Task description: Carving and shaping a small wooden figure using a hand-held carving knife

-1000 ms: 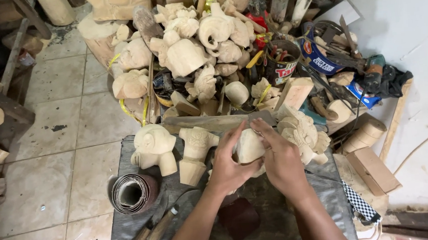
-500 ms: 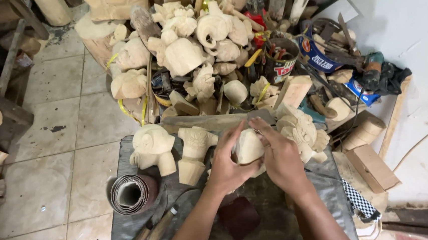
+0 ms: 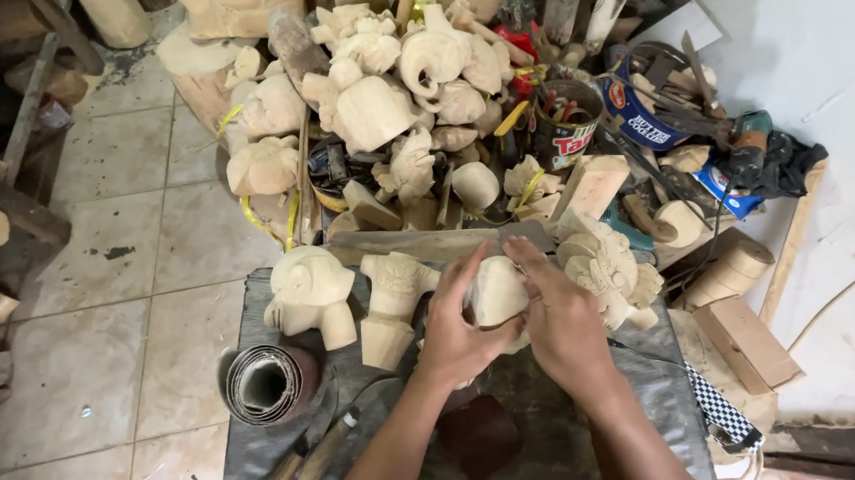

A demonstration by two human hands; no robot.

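A small pale wooden carving (image 3: 497, 290) is held between both hands over a grey mat (image 3: 601, 428). My left hand (image 3: 457, 330) cups it from the left and below. My right hand (image 3: 561, 321) wraps it from the right, fingers on its top. Most of the piece is hidden by my fingers. To the left on the mat stand a carved elephant figure (image 3: 308, 295) and a carved pedestal-like piece (image 3: 392, 305). A carved floral figure (image 3: 605, 263) sits just right of my right hand.
A big heap of unfinished wooden carvings (image 3: 378, 103) fills the floor beyond the mat. A roll of sandpaper (image 3: 263, 384) and wooden-handled chisels (image 3: 308, 464) lie at the mat's left. Tools, a tin can (image 3: 565, 125) and wood blocks (image 3: 745, 333) crowd the right side by a white wall.
Both hands stay on the carving; only slight shifts of the fingers and the view show.
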